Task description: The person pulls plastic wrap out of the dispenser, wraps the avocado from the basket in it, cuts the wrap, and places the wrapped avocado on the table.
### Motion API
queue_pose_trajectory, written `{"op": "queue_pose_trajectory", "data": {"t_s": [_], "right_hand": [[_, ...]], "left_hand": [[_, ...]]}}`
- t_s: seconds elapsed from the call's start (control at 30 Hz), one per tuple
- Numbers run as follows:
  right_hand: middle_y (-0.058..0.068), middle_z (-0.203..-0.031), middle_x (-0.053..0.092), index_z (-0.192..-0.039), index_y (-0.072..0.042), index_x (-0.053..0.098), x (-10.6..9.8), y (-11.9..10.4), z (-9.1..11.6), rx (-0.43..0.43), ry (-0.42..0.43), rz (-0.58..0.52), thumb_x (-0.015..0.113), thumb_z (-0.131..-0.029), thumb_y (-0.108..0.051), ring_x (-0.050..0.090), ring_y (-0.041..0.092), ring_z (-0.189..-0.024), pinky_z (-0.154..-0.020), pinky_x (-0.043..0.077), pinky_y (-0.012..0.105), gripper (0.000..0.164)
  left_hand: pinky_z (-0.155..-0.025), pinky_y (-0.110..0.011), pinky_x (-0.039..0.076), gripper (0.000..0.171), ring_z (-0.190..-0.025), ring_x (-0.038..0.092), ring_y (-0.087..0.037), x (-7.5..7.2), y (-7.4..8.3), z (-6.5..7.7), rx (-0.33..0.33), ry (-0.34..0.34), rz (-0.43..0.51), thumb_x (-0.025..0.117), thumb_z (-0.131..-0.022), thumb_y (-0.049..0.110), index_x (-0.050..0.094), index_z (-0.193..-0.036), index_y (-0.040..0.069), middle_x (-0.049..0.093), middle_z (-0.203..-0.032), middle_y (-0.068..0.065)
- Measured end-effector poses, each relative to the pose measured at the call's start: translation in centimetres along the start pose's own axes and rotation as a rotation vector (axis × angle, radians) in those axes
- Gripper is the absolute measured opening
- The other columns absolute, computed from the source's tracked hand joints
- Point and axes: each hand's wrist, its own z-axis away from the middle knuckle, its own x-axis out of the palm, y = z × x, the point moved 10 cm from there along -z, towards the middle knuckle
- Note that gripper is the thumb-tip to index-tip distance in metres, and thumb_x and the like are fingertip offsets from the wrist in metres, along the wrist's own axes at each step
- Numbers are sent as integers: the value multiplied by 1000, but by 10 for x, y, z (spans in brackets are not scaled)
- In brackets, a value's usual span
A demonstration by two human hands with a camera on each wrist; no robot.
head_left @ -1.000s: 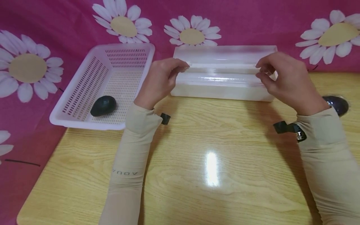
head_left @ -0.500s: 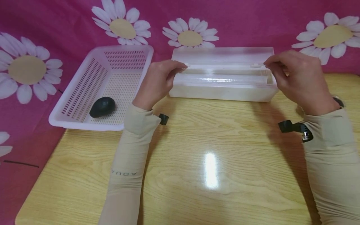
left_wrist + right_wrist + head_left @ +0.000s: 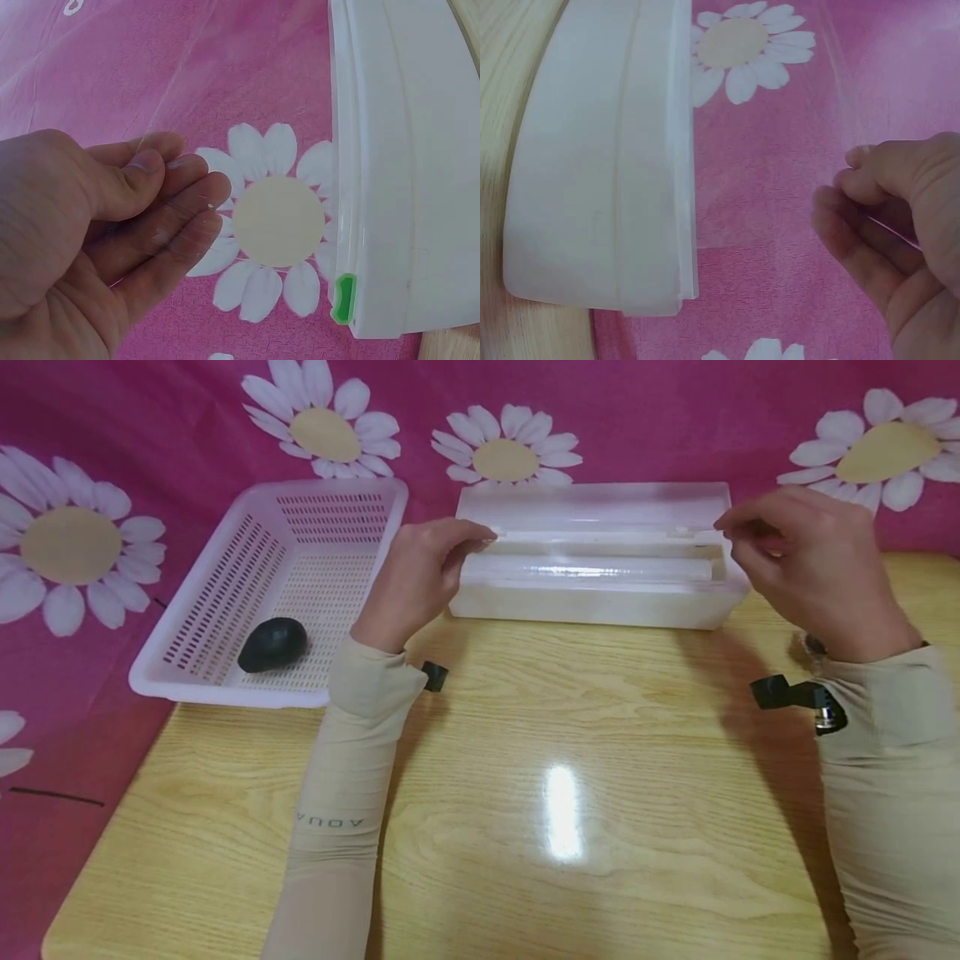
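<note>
Left hand [image 3: 412, 581] at the left end of a white box [image 3: 585, 606]; thumb and index finger together, pinching clear film [image 3: 836, 75]. Right hand [image 3: 821, 572] at the box's right end, thumb and fingertips likewise closed on the film; faint creases lead to the fingertips in the wrist views. Box sits on the wood-grain bench [image 3: 487, 860] near the back, lid [image 3: 592, 502] raised along the rear, a clear-wrapped roll [image 3: 592, 568] lying lengthwise inside. Green tab [image 3: 343, 298] on one end of the box. Left of it, a white slotted basket [image 3: 217, 693] holds a dark oval object [image 3: 273, 645]. Shiny item [image 3: 813, 647] by right wrist, mostly hidden. Behind, magenta cloth [image 3: 652, 410] with daisies.
</note>
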Motion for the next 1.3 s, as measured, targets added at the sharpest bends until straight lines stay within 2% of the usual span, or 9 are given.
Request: {"op": "queue_pose_trajectory", "data": {"t_s": [0.03,0.3,0.53,0.77,0.87,0.97,1.03,1.1,1.3], "right_hand": [[20,-98,75,-104,0,76,1,1,0,6,-2,-7,64,-96,-1,33,-31,-85,-80,25,-4,15],[21,-95,75,-103,0,77,-1,3,-2,-2,-4,-16,67,-93,3,32,-37,-85,-81,25,-6,15],[22,-101,77,-103,2,77,-1,10,-2,40,12,-36,67,-98,-8,34,-39,-87,-80,26,-6,15],[23,-106,78,-115,1,71,7,15,0,72,-19,-78,62,-103,-13,34,-24,-67,-64,27,4,21],[19,-112,78,-118,3,64,9,13,1,57,-26,-99,56,-106,-14,35,-25,-69,-63,26,7,22],[-16,-116,77,-120,5,58,8,10,1,32,-9,-134,50,-109,-17,39,-25,-71,-64,28,10,26],[-40,-112,66,-120,6,57,6,9,1,27,2,-159,47,-109,-20,40,-22,-69,-63,28,12,29],[-56,-105,49,-120,6,56,5,8,1,27,12,-176,45,-110,-21,43,-23,-71,-62,29,12,31],[-57,-96,50,-118,9,57,0,4,1,48,41,-213,45,-110,-18,51,-30,-85,-65,35,5,31]], "left_hand": [[-108,-33,55,26,-116,73,-25,0,0,0,-4,0,0,62,-100,1,76,-122,3,77,-122,-13],[-108,-33,55,26,-116,73,-25,-1,-1,0,-7,5,-2,62,-100,0,76,-122,3,77,-121,-13],[-107,-34,55,25,-114,74,-25,-1,-2,-1,4,18,3,62,-100,0,76,-121,2,78,-120,-14],[-104,-35,57,23,-109,75,-26,-4,1,0,28,63,23,62,-100,-1,76,-118,0,78,-116,-15],[-104,-34,56,21,-109,75,-26,-8,1,0,12,93,34,63,-100,1,77,-116,0,79,-115,-15],[-105,-33,56,20,-108,75,-26,-13,2,1,0,131,49,64,-100,3,77,-115,1,79,-113,-15],[-105,-33,57,20,-108,75,-26,-17,3,2,-8,142,64,65,-99,3,77,-115,1,79,-113,-15],[-104,-33,57,20,-109,75,-26,-19,5,3,-14,144,68,65,-99,3,77,-115,1,79,-114,-15],[-104,-33,57,21,-110,75,-26,-24,9,5,-27,149,57,63,-100,2,77,-116,0,78,-115,-15]]}}
